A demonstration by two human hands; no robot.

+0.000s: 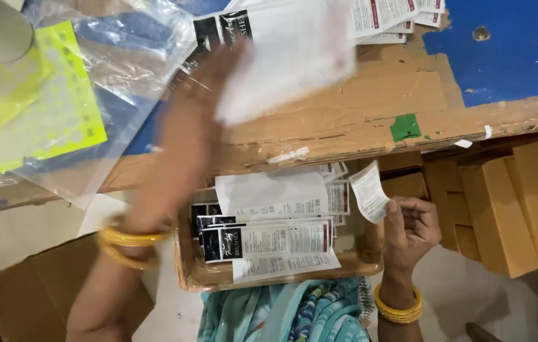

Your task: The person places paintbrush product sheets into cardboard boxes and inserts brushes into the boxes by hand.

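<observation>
Left hand (202, 95): raised over the table, badly blurred. It appears to have hold of a flat white packet (285, 60) with a black printed strip at its near end; the packet is also smeared, held up above the cardboard sheet (370, 107). How the fingers sit on the packet cannot be told through the blur. Yellow bangles (131, 244) on that wrist.

Right hand (411, 228): low, at the right edge of the cardboard tray (212, 275). Thumb and fingertips pinched narrowly on the lower corner of a small white printed label (369, 191), which stands up and tilts a little to the left. Yellow bangles on this wrist too.

Tray: sits just in front of the person, against the teal patterned cloth (294, 313). It holds a stack of similar white packets (275, 244) with black ends, lying flat and overlapping.

Surroundings: torn brown cardboard sheet lies across a blue table (516, 44), with a green tape patch (405, 126) on it. More white packets at the far edge. Clear plastic bags (117, 69) over yellow-green sheets (60, 107) to the left. Brown boxes (509, 202) to the right, below the table edge.
</observation>
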